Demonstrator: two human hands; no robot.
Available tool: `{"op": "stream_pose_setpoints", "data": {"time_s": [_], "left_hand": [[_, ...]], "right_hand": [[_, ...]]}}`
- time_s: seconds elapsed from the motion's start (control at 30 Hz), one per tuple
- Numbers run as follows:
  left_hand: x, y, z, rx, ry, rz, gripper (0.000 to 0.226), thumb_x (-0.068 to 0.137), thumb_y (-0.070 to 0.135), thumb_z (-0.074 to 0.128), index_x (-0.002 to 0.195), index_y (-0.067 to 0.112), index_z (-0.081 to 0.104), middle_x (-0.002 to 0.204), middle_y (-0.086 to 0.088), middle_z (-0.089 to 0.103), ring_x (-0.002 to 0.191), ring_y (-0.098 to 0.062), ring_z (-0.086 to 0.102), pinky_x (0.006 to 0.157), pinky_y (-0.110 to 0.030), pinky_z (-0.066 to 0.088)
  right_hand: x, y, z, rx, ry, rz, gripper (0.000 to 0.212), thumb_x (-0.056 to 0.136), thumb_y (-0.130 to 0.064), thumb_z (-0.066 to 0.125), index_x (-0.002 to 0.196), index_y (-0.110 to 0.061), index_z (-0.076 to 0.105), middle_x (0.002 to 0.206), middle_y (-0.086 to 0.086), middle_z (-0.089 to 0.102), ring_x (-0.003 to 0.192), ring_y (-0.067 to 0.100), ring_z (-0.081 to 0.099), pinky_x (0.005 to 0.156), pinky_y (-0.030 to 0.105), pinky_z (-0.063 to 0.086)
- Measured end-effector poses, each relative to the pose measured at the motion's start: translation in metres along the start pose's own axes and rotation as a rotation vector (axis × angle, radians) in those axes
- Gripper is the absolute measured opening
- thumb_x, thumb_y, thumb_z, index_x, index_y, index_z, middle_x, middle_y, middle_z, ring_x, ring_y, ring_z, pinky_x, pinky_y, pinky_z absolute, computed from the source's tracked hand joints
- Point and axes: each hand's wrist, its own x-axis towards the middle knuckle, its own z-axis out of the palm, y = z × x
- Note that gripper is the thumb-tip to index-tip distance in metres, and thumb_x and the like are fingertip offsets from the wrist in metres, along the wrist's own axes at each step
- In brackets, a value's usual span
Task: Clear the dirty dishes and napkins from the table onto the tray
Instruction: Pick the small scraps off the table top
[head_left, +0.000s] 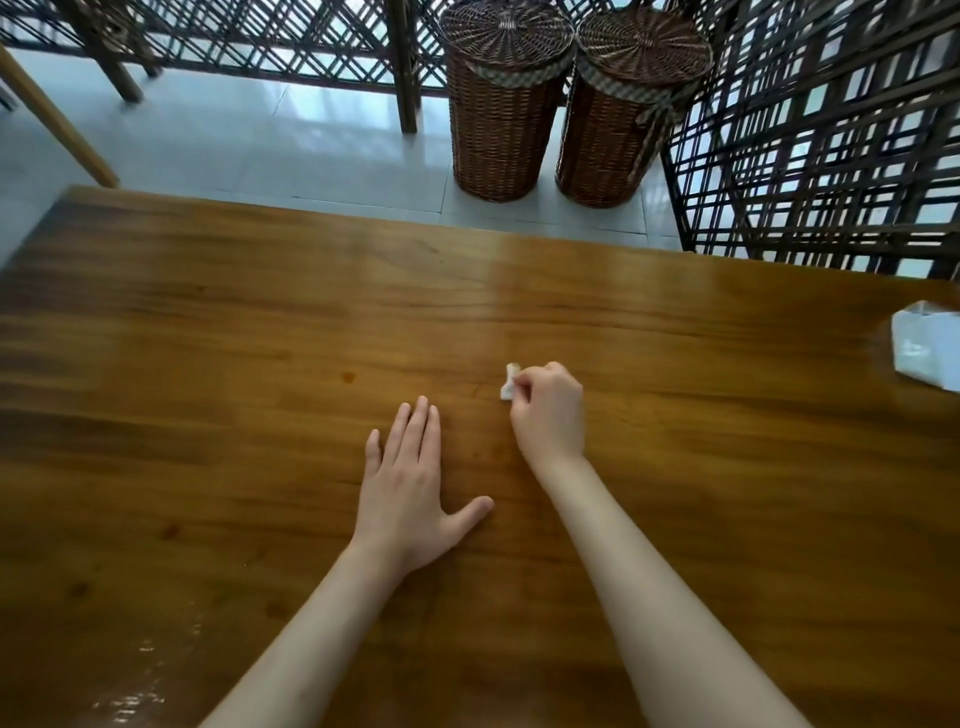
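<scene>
From the head view: right hand pinching a small white napkin scrap at its fingertips, long axis running away across the table (tray out of sight), left hand flat, fingers together, nearby.

head view, looking down, close over table

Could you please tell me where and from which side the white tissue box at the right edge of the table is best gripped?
Probably across the two side walls of the white tissue box, coming from above and from its left. It looks upright on the wooden table, its flat sides exposed, its right part cut off by the frame. The open left hand is free.
</scene>
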Motion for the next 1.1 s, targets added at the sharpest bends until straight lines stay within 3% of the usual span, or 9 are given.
{"op": "stream_pose_setpoints", "data": {"time_s": [0.2,0.33,0.53,0.67,0.8,0.93,1.0,1.1], "left_hand": [[0.000,-0.003,-0.003,-0.019,0.010,0.033,0.110,0.068,0.085,0.019,0.151,0.015,0.003,0.159,-0.002,0.003,0.146,-0.018,-0.004,0.113,-0.041,-0.007],[0.005,-0.007,-0.007,-0.026,0.022,0.066,0.108,0.069,0.084,0.021,0.151,0.015,0.006,0.159,-0.001,0.008,0.146,-0.018,-0.001,0.113,-0.040,-0.007],[0.016,-0.006,-0.008,-0.029,0.008,0.102,0.108,0.070,0.085,0.022,0.151,0.015,0.005,0.159,-0.001,0.005,0.146,-0.017,-0.004,0.115,-0.040,-0.005],[0.016,-0.007,-0.007,-0.031,0.016,0.107,0.107,0.070,0.084,0.020,0.151,0.015,0.007,0.159,-0.001,0.006,0.146,-0.017,-0.003,0.114,-0.039,-0.005],[0.017,-0.007,-0.006,-0.055,0.027,0.123,0.106,0.070,0.082,0.025,0.151,0.015,0.012,0.159,-0.002,0.010,0.146,-0.017,-0.001,0.115,-0.039,-0.004],[0.014,-0.007,-0.006,-0.065,0.033,0.124,0.107,0.071,0.083,0.029,0.151,0.014,0.014,0.159,-0.002,0.010,0.146,-0.017,0.000,0.116,-0.041,-0.002],[0.012,-0.005,-0.008,-0.069,0.025,0.122,0.109,0.069,0.084,0.029,0.151,0.014,0.010,0.159,-0.002,0.009,0.146,-0.016,-0.002,0.116,-0.041,-0.003],[0.006,-0.001,-0.010,-0.065,0.018,0.121,0.113,0.066,0.086,0.027,0.151,0.015,0.006,0.159,-0.001,0.006,0.146,-0.016,-0.004,0.116,-0.042,-0.004]], "right_hand": [[-0.006,-0.014,0.000,-0.001,-0.159,-0.133,0.016,0.088,-0.010,0.059,0.093,-0.007,0.073,0.088,0.008,0.062,0.084,0.021,0.058,0.075,0.034,0.051],[0.024,0.006,-0.025,0.025,0.033,0.019,0.013,0.087,-0.011,0.062,0.092,-0.006,0.073,0.091,0.010,0.064,0.087,0.024,0.059,0.075,0.030,0.047],[0.044,0.011,-0.014,-0.034,-0.055,0.090,0.018,0.091,-0.010,0.058,0.103,-0.006,0.071,0.106,0.011,0.064,0.098,0.024,0.059,0.083,0.030,0.049],[0.024,-0.009,0.006,-0.038,-0.130,-0.078,0.018,0.090,-0.009,0.057,0.098,-0.006,0.073,0.100,0.011,0.065,0.095,0.023,0.058,0.084,0.034,0.049],[-0.013,-0.022,0.014,-0.020,-0.202,-0.263,0.018,0.089,-0.007,0.056,0.092,-0.009,0.073,0.096,0.005,0.065,0.091,0.018,0.054,0.079,0.025,0.046],[-0.044,-0.017,0.003,-0.003,-0.304,-0.327,0.015,0.088,-0.009,0.059,0.089,-0.011,0.074,0.093,0.001,0.064,0.085,0.010,0.050,0.077,0.024,0.049],[-0.040,-0.010,-0.012,0.009,-0.238,-0.278,0.012,0.085,-0.008,0.062,0.085,-0.010,0.073,0.090,0.002,0.064,0.085,0.012,0.053,0.076,0.025,0.049],[-0.010,0.015,-0.035,0.017,-0.003,-0.037,0.009,0.084,-0.008,0.065,0.086,-0.007,0.073,0.088,0.006,0.063,0.085,0.019,0.057,0.074,0.026,0.045]]}}
